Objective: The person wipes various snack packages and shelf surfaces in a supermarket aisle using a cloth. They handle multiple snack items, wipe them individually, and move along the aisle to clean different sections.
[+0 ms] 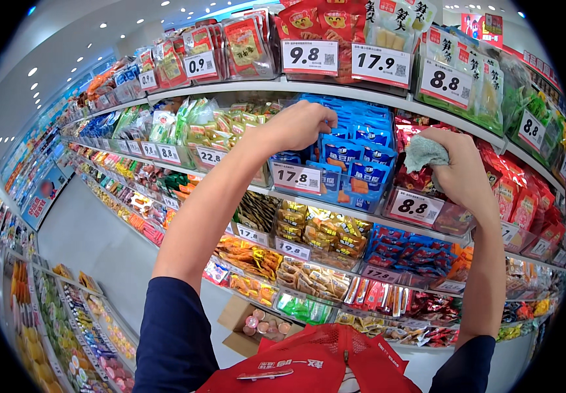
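Note:
My left hand [301, 124] reaches over a clear bin of small blue snack packets [361, 150] on the middle shelf. Its fingers curl together at the bin's left side, against the packets; whatever they hold, if anything, is hidden behind the hand. A crumpled grey-green cloth [425, 153] is bunched in my right hand [458, 167], which is closed on it. That hand is raised in front of the bin of red packets [408, 131] to the right of the blue ones. Beneath the blue packets, a price tag [295, 177] is fixed to the bin's front.
A shelf edge [361, 92] with hanging bags crosses above my hands. Lower shelves carry several bins, such as gold-brown packets [322, 226]. An open cardboard box [238, 327] with round pink-lidded tubs stands on the floor. Another shelf unit [67, 327] lies across the aisle at left.

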Available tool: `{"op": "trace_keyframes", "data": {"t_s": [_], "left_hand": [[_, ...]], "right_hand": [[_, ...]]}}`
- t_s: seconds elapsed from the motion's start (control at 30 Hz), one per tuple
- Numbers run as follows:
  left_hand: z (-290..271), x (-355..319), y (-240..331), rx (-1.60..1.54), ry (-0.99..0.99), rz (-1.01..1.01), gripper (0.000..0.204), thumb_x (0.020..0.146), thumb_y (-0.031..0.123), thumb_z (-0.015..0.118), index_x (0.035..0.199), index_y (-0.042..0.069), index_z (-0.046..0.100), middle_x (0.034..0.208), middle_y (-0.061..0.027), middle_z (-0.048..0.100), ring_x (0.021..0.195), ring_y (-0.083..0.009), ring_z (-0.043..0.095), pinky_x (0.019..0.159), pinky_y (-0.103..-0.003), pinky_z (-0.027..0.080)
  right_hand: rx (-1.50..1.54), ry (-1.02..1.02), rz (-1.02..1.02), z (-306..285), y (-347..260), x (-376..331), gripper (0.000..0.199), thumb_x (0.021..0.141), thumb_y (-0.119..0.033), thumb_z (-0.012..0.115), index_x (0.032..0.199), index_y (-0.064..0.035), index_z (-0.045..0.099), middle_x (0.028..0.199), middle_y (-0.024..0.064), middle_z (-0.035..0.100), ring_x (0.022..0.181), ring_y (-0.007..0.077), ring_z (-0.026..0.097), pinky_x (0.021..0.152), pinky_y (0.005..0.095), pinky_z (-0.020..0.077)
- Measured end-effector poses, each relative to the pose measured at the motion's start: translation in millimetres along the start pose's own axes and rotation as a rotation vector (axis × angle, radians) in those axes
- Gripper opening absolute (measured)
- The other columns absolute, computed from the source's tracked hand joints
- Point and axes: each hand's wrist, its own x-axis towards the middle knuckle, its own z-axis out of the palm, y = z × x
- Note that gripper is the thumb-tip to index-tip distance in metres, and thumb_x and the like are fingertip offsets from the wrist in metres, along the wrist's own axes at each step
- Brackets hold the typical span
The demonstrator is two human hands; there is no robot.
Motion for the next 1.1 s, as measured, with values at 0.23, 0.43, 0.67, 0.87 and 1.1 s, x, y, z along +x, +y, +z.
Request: {"op": "trace_keyframes", "data": {"t_s": [0.23, 0.43, 0.67, 0.87, 1.1], "left_hand": [[-7, -1, 2, 0.011, 0.009, 0.038, 0.017, 0.09, 0.009, 0.067, 0.105, 0.004, 0.072, 0.1, -0.0183, 0.072, 0.096, -0.0367, 0.068, 0.082, -0.043, 0.054], [-8, -7, -1, -0.03, 0.022, 0.05, 0.016, 0.09, 0.008, 0.065, 0.104, 0.004, 0.073, 0.098, -0.018, 0.072, 0.094, -0.0365, 0.068, 0.08, -0.042, 0.054], [-8, -13, -2, -0.14, 0.028, -0.058, 0.013, 0.092, 0.007, 0.065, 0.102, -0.001, 0.068, 0.092, -0.0164, 0.072, 0.086, -0.0254, 0.069, 0.081, -0.036, 0.053], [-3, -8, -3, -0.166, -0.003, -0.113, 0.013, 0.094, 0.006, 0.062, 0.104, -0.001, 0.065, 0.092, -0.0154, 0.07, 0.086, -0.0228, 0.065, 0.082, -0.037, 0.05], [-1, -7, -1, -0.16, -0.077, -0.093, 0.02, 0.097, 0.004, 0.056, 0.115, 0.002, 0.064, 0.107, -0.0137, 0.07, 0.102, -0.0225, 0.065, 0.09, -0.035, 0.049]], "right_hand": [[0.194, 0.129, 0.052, -10, -8, -8, 0.043, 0.068, 0.012, 0.052, 0.108, 0.002, 0.067, 0.091, 0.0181, 0.071, 0.086, 0.0313, 0.069, 0.081, 0.0328, 0.0509], [0.214, 0.128, 0.084, -15, -6, -28, 0.042, 0.069, 0.011, 0.05, 0.107, 0.0016, 0.067, 0.088, 0.011, 0.07, 0.081, 0.0173, 0.066, 0.077, 0.0279, 0.0497], [0.267, 0.118, 0.19, -17, -8, -50, 0.044, 0.068, 0.01, 0.048, 0.106, 0.0003, 0.069, 0.087, 0.0132, 0.072, 0.083, 0.0223, 0.07, 0.079, 0.0297, 0.0516], [0.259, 0.093, 0.172, -17, -12, -60, 0.045, 0.067, 0.008, 0.049, 0.106, 0.0009, 0.069, 0.09, 0.0143, 0.071, 0.084, 0.0237, 0.07, 0.08, 0.03, 0.0518], [0.3, 0.063, 0.195, -10, -12, -72, 0.051, 0.059, 0.008, 0.047, 0.106, 0.0011, 0.068, 0.094, 0.0155, 0.071, 0.088, 0.0283, 0.07, 0.086, 0.0317, 0.0513]]}}
